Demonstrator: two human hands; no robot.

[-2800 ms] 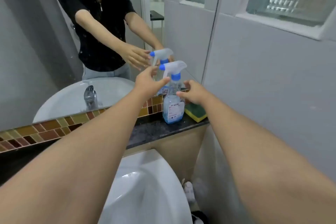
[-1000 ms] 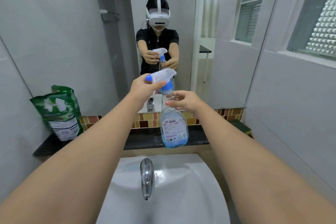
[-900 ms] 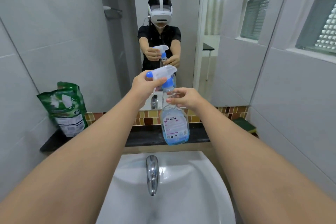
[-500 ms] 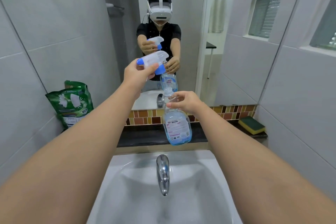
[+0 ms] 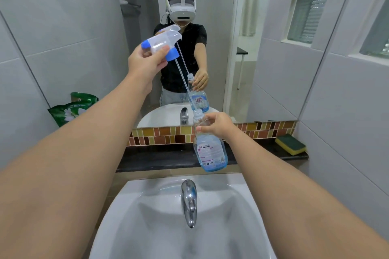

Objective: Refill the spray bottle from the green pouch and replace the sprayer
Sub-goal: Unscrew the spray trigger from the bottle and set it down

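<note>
My right hand point(image 5: 216, 125) grips the neck of a clear spray bottle point(image 5: 210, 151) with a little blue liquid, held in the air above the sink's back edge. My left hand point(image 5: 145, 64) holds the white sprayer point(image 5: 163, 42) with its blue nozzle and collar, raised up and to the left. The sprayer's thin dip tube point(image 5: 185, 84) slants down, its lower end still at the bottle's open mouth. The green pouch point(image 5: 71, 110) stands on the dark ledge at the far left, partly hidden behind my left forearm.
A white sink point(image 5: 160, 221) with a chrome faucet point(image 5: 189, 202) lies below. A dark stone ledge point(image 5: 160, 159) runs behind it, with a yellow-green sponge point(image 5: 291, 144) at its right end. A mirror above shows the person's reflection. Tiled walls close in on both sides.
My left hand has lifted the sprayer further up and left, drawing the dip tube almost out of the bottle. The bottle in my right hand has dropped slightly.
</note>
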